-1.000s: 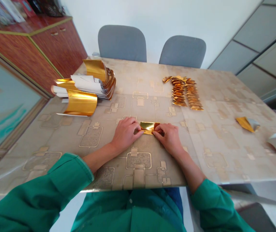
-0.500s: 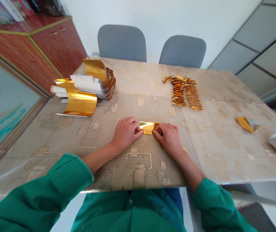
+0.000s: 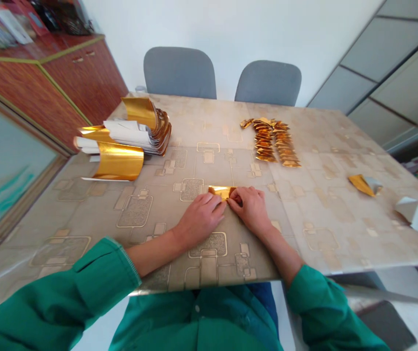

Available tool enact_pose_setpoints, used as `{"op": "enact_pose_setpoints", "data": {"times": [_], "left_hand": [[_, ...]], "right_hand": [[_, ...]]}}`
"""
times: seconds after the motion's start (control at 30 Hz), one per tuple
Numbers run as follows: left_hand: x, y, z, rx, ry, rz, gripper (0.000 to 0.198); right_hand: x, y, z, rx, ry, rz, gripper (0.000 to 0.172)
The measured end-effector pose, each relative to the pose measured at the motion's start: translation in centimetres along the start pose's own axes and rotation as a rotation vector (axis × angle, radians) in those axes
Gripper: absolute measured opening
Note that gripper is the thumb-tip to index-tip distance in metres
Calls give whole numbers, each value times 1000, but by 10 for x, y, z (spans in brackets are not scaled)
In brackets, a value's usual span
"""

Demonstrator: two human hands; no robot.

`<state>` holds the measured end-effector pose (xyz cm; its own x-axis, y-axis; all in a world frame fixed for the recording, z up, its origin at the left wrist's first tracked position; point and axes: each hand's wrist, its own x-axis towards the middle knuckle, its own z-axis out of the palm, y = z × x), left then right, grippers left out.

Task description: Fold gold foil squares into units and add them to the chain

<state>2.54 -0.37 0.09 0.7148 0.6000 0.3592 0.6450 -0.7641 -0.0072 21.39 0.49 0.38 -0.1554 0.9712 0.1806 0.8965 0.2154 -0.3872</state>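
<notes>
Left hand (image 3: 200, 219) and right hand (image 3: 249, 208) pinch the gold foil strip (image 3: 220, 191), its long axis crosswise, just beyond my close-set fingertips.

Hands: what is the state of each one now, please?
Left hand: half closed, holds down the gold paper.
Right hand: closed, pinches the same paper's right end.

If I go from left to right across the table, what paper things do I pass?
stack of curled gold sheets → gold strip being folded → rows of folded gold pieces → single folded gold piece → white folded paper near the right edge
</notes>
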Motion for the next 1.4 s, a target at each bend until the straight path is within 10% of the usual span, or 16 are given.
{"op": "enact_pose_setpoints", "data": {"times": [0.4,0.67,1.4], "left_hand": [[-11,-12,3,-101,-121,36,45],[-10,-12,-2,-61,-216,28,50],[-23,-24,-19,23,-174,21,39]], "right_hand": [[-10,17,-4,-13,94,16,4],[-32,-9,-6,-164,109,-330,20],[-43,-24,1,-346,-10,-197,47]]}}
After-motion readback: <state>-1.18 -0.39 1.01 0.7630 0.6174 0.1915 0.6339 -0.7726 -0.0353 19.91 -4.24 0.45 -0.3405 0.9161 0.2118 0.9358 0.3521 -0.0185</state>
